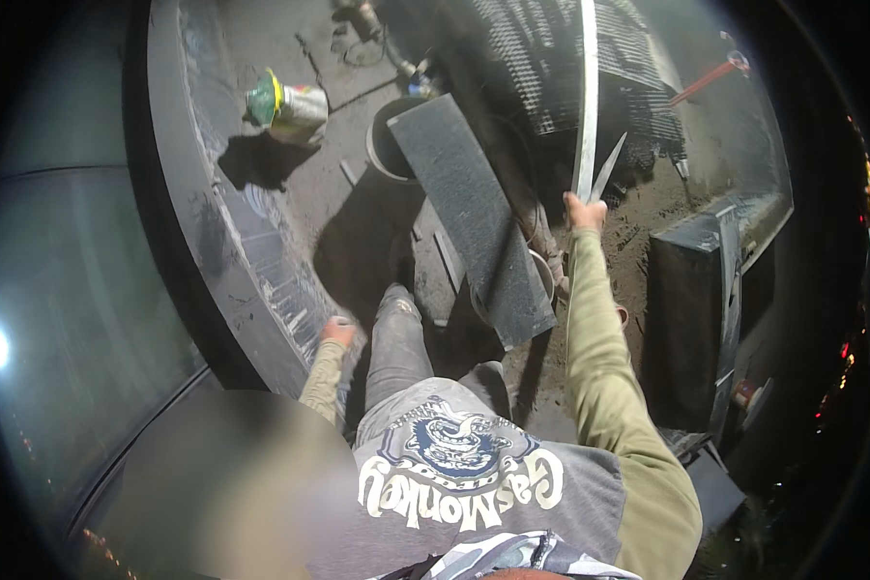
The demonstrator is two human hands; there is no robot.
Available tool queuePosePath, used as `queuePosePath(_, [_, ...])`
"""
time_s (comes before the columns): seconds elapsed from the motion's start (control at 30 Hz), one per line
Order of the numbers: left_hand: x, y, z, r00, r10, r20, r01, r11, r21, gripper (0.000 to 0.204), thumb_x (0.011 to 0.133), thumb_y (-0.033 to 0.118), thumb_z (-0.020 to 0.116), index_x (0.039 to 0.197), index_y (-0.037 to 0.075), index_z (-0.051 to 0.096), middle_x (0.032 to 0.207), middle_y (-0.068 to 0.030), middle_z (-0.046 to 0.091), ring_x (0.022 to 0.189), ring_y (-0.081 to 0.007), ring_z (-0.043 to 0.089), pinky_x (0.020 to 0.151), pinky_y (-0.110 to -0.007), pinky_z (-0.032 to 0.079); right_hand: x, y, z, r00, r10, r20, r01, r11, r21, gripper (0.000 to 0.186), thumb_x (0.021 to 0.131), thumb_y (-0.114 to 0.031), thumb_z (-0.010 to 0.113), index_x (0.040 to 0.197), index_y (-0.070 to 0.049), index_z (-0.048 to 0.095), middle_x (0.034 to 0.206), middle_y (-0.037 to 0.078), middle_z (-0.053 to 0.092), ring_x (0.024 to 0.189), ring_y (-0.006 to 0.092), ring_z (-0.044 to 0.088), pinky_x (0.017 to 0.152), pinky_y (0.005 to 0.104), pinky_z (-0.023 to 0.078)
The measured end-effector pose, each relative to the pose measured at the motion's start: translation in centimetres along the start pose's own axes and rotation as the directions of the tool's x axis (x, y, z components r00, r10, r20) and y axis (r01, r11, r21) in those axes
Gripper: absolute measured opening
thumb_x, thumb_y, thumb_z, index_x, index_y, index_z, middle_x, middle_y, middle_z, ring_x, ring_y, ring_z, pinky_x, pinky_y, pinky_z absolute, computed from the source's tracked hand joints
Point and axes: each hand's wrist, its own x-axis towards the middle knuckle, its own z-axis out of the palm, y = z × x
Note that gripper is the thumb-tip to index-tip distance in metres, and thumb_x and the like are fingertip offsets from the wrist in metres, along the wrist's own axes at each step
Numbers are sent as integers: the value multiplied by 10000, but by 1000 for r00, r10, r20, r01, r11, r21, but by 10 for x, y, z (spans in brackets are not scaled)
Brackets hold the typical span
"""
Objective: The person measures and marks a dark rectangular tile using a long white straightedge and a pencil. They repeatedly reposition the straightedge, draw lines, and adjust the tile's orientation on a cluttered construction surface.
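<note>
My right hand (586, 213), at the end of an outstretched arm, is closed round the lower end of a long pale strip (589, 97). A shorter pointed strip (610, 166) sticks out of the same grip, angled to the right. My left hand (338, 331) is low beside the dusty ledge (261, 261), its fingers curled; what they hold, if anything, is hidden. Between my hands a dark grey slab (469, 208) lies slanting across a round bucket (379, 145) and a second round container (545, 271), which it partly covers.
A silver container with a green top (295, 111) stands by the ledge. Thin offcuts (448, 259) lie on the floor. Dark ribbed sheets (551, 63) are at the far side, near a red-handled tool (710, 80). A dark boxy block (688, 309) stands at right.
</note>
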Motion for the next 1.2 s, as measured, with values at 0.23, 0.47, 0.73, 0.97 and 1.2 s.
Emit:
queuePosePath(0.23, [14, -135, -43, 940, -339, 45, 338, 941, 32, 363, 745, 271, 681, 1042, 65, 711, 1022, -185, 728, 1018, -335, 684, 917, -413, 523, 40, -30, 193, 970, 198, 143, -147, 940, -307, 826, 605, -457, 893, 1106, 119, 577, 1036, 260, 691, 984, 360, 692, 884, 410, 542])
queuePosePath(0.47, [63, -54, 21, 966, -199, 166, 208, 977, -43, 312, 846, 209, 657, 1120, 61, 653, 1062, -189, 702, 1042, -342, 662, 934, -432, 500, 111, -26, 229, 991, 123, 46, -94, 908, -409, 823, 612, -538, 891, 1039, 121, 646, 994, 249, 708, 931, 348, 703, 842, 417, 544])
queuePosePath(0.73, [258, 232, 28, 698, 687, -204, -704, 710, -17, 534, 911, 190, 617, 1407, 65, 462, 1472, -183, 442, 1377, -340, 408, 1151, -462, 329, 95, -20, 235, 993, 38, 113, 7, 929, -370, 775, 727, -607, 812, 1050, 78, 647, 949, 164, 706, 878, 247, 684, 800, 371, 526])
queuePosePath(0.97, [403, 331, 28, 364, 917, 165, -579, 84, 811, 641, 1006, 535, 302, 1536, 176, 337, 1634, -26, 253, 1513, -210, 197, 1193, -632, 59, 94, -8, 262, 994, 60, 91, -21, 924, -383, 732, 806, -641, 720, 1037, 51, 661, 938, 150, 700, 843, 255, 663, 763, 369, 516])
queuePosePath(1.2, [500, 363, -92, 501, 725, -473, -428, 682, 592, 639, 1013, 430, 368, 1535, 73, 276, 1601, -130, 247, 1470, -267, 228, 1169, -585, 156, 104, 15, 240, 997, 42, 69, -15, 935, -355, 669, 858, -599, 693, 1019, 49, 651, 911, 147, 693, 846, 240, 654, 764, 360, 506])
